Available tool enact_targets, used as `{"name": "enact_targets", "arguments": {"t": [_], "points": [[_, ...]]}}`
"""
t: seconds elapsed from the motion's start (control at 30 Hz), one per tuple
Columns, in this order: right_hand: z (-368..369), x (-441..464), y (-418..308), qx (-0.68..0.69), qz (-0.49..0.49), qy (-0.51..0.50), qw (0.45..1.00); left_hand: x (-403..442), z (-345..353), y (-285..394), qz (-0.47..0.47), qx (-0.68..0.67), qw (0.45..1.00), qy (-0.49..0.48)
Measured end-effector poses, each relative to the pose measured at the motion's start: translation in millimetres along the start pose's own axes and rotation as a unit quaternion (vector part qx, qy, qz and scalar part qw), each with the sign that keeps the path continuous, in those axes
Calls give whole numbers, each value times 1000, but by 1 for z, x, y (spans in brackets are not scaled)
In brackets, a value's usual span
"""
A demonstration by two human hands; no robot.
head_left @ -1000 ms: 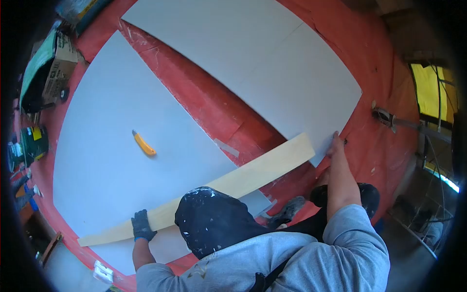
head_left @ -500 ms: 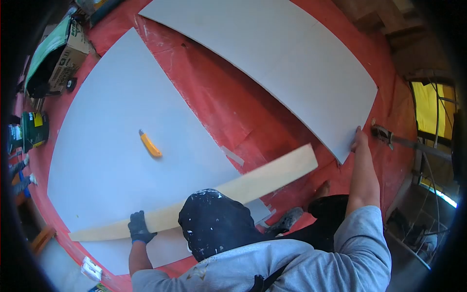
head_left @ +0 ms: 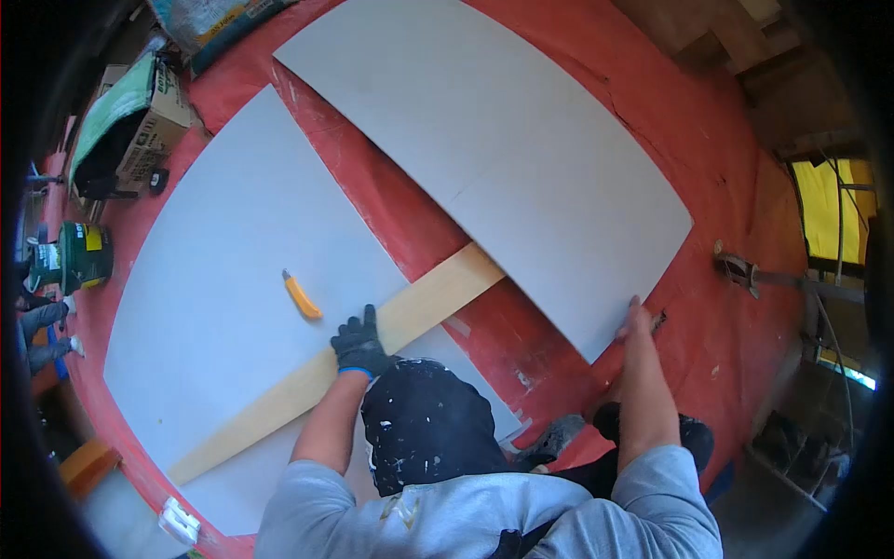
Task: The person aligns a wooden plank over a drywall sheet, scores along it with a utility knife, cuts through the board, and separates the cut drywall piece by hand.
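My left hand [head_left: 361, 347], in a dark glove with a blue cuff, lies with its fingers spread on a long wooden plank [head_left: 279, 399]. The plank slants across the left white board [head_left: 223, 242], and its far end meets or passes under the edge of the right white board [head_left: 503, 158]. My bare right hand [head_left: 637, 320] grips that right board at its near corner edge; its fingers are partly hidden. A yellow utility knife [head_left: 302, 297] rests on the left board, up and left of my gloved hand.
Red sheeting [head_left: 521, 359] covers the floor. On the left stand a cardboard box [head_left: 158, 121] and a green bucket [head_left: 86, 253], with another person's legs [head_left: 45, 331] nearby. A metal bar [head_left: 782, 279] juts in at the right. My knee [head_left: 424, 419] is beside the plank.
The right board has shifted left and nearer, its edge now reaching the plank's end. My gloved hand has moved up along the plank towards that end. My right hand stays at the board's corner.
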State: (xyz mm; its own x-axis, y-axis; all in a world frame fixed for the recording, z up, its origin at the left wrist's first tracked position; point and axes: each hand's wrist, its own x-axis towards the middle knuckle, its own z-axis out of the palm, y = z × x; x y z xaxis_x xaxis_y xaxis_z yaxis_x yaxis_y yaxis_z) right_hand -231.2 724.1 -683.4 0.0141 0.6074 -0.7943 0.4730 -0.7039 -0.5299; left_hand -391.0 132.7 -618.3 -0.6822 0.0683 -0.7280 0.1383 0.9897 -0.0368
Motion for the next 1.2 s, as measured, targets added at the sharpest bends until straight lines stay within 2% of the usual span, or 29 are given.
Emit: {"name": "enact_targets", "arguments": {"t": [0.17,0.23,0.33,0.43,0.53,0.63,0.67,0.73,0.83,0.93,0.97,1.03,1.07,1.13,1.2], "points": [[15,-27,78,7,0,-18,1000,14,-18,39,-26,-32,999,10],[20,-43,91,24,22,-1,999,20,-11,46,-41,-40,998,17],[20,-52,102,-27,34,-5,999,19,7,47,-49,-49,996,48],[19,-67,107,15,42,-12,999,23,19,44,-37,-42,996,64],[0,-11,131,46,55,-40,997,26,20,44,-42,-39,997,55],[6,-13,131,35,35,-18,999,24,9,42,-25,-34,998,40],[7,-12,130,36,43,-30,998,25,2,39,-16,-30,999,0],[5,-8,134,37,60,-53,996,29,-6,43,15,-29,997,73],[10,-27,129,4,66,-25,998,59,-12,44,81,-52,979,178],[14,-14,145,-229,-31,89,969,109,-41,54,140,-97,954,246],[14,-7,154,-223,-57,92,969,124,-52,60,158,-114,945,261],[15,-5,160,-212,-112,97,966,151,-60,76,107,-173,927,316],[15,-8,153,-236,-74,80,966,161,-61,82,81,-203,913,344],[22,-27,127,-281,2,43,959,167,-67,94,-8,-340,913,227],[20,-4,146,-230,-2,53,972,165,-71,103,-26,-466,874,139]]}}
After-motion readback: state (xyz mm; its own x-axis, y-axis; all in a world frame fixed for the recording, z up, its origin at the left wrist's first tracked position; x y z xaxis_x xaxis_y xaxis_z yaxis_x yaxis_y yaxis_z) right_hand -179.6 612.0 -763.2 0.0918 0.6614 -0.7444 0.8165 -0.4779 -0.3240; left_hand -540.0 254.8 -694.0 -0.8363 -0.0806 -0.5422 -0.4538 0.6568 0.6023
